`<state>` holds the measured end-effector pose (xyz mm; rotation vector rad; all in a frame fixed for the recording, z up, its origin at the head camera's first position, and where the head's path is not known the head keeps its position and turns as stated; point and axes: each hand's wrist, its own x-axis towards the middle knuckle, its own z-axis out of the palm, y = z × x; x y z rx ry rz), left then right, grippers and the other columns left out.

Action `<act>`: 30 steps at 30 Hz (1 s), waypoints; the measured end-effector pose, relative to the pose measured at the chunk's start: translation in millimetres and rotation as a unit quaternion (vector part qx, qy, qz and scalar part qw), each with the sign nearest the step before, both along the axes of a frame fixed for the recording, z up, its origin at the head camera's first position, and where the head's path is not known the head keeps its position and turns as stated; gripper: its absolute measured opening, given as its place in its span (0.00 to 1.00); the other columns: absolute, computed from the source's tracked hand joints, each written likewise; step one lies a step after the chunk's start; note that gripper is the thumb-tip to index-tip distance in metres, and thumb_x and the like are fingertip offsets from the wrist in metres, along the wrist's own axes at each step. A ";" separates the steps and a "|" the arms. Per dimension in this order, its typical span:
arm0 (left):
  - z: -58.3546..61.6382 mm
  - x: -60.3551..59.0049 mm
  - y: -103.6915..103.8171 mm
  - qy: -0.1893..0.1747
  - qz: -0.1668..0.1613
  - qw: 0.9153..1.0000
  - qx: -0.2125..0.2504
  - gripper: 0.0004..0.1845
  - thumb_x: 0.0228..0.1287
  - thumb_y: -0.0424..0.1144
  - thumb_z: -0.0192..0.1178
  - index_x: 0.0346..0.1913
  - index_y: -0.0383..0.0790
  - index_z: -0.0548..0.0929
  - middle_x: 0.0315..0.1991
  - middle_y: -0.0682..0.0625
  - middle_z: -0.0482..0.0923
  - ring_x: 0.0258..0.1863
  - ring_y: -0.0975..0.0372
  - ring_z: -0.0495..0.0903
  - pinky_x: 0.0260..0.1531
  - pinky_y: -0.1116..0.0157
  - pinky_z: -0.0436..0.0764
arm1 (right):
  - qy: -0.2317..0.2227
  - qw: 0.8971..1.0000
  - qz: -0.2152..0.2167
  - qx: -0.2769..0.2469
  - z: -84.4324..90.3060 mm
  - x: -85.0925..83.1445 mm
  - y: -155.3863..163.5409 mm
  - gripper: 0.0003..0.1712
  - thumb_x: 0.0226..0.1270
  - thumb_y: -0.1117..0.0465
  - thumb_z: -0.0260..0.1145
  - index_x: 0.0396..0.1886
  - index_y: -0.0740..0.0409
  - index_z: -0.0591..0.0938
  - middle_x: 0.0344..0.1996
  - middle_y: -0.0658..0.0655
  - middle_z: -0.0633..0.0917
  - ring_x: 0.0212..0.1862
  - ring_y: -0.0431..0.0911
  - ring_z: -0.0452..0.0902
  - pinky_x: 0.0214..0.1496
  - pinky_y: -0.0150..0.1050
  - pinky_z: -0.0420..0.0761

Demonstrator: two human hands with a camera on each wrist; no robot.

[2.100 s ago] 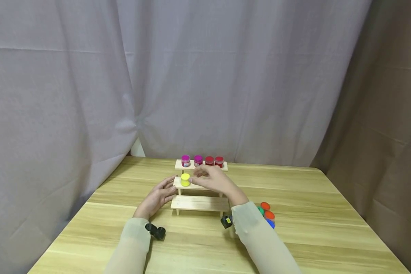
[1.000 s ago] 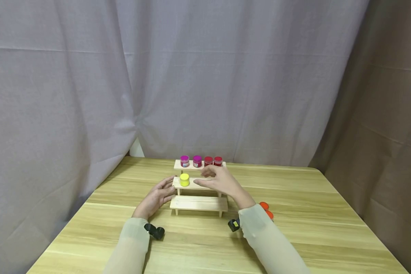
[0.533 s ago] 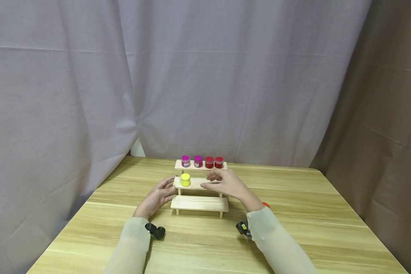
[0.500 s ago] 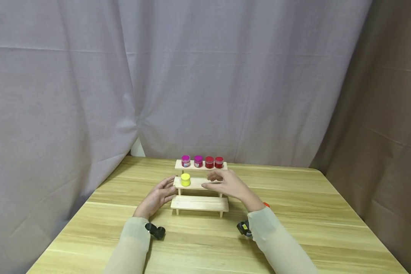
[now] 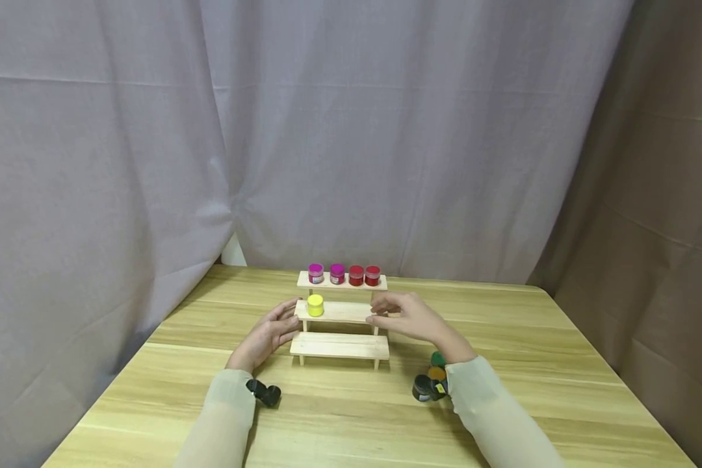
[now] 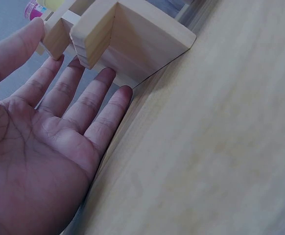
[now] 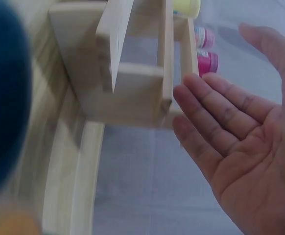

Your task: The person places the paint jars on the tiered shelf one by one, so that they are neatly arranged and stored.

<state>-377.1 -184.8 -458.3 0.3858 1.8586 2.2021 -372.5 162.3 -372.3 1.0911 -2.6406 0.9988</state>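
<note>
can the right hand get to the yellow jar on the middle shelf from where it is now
Probably yes. The right hand is open at the right end of the wooden rack, level with the middle shelf. The yellow jar stands alone at that shelf's left end, with bare shelf between them.

Yellow jar [image 5: 315, 305], pale wooden rack [image 5: 339, 346]

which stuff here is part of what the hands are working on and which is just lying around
In hand:
- three-tier wooden rack, left hand resting open against its left end, right hand open at its right end
- yellow jar on the middle tier
- two magenta jars and two red jars on the top tier

Lying about:
- loose jars by the right wrist
- wooden table
- grey curtain
</note>
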 end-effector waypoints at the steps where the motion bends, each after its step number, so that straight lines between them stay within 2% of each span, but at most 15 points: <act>1: -0.2 0.2 0.5 0.000 0.001 1.000 -0.001 0.34 0.68 0.39 0.56 0.74 0.51 0.58 0.74 0.44 0.56 0.70 0.52 0.64 0.72 0.52 0.65 | 0.001 1.000 0.000 0.003 -0.6 0.1 3.9 0.24 0.61 0.45 0.68 0.50 0.56 0.82 0.43 0.50 0.88 0.49 0.47 0.83 0.58 0.48 0.82; 9: -2.2 1.5 2.8 0.000 0.000 1.000 -0.001 0.33 0.70 0.37 0.52 0.75 0.49 0.56 0.74 0.44 0.56 0.70 0.52 0.63 0.72 0.51 0.64 | -0.003 1.000 -0.006 0.029 -3.7 6.9 34.2 0.21 0.64 0.46 0.66 0.51 0.53 0.83 0.44 0.47 0.88 0.49 0.43 0.83 0.58 0.48 0.82; 12: -1.5 1.7 2.4 -0.002 0.000 1.000 0.000 0.33 0.70 0.37 0.53 0.75 0.49 0.55 0.74 0.44 0.55 0.71 0.51 0.62 0.73 0.51 0.63 | -0.014 0.999 -0.014 0.040 -2.9 8.8 44.4 0.19 0.65 0.45 0.65 0.51 0.49 0.82 0.45 0.46 0.87 0.49 0.43 0.82 0.57 0.48 0.82; 17: 0.3 1.0 1.5 0.001 0.003 1.000 -0.005 0.34 0.69 0.38 0.53 0.75 0.49 0.55 0.74 0.44 0.56 0.70 0.52 0.62 0.72 0.51 0.64 | -0.045 0.996 -0.014 0.069 -4.0 1.6 63.3 0.14 0.66 0.45 0.63 0.47 0.42 0.82 0.42 0.43 0.87 0.46 0.39 0.82 0.52 0.40 0.83; 23: -1.0 1.7 2.0 -0.004 0.008 1.000 0.001 0.33 0.68 0.37 0.55 0.74 0.49 0.57 0.74 0.44 0.57 0.67 0.53 0.67 0.71 0.51 0.66 | -0.075 0.993 -0.003 0.089 -12.6 -8.8 84.1 0.14 0.66 0.49 0.65 0.45 0.52 0.84 0.39 0.46 0.88 0.43 0.39 0.83 0.47 0.33 0.84; 30: -0.4 2.3 1.3 -0.002 0.006 1.000 -0.001 0.34 0.67 0.39 0.56 0.74 0.50 0.58 0.74 0.44 0.56 0.69 0.53 0.64 0.71 0.52 0.65 | -0.129 0.986 -0.007 0.104 -20.2 -16.2 106.8 0.17 0.64 0.52 0.67 0.46 0.59 0.84 0.41 0.51 0.88 0.45 0.43 0.83 0.46 0.33 0.84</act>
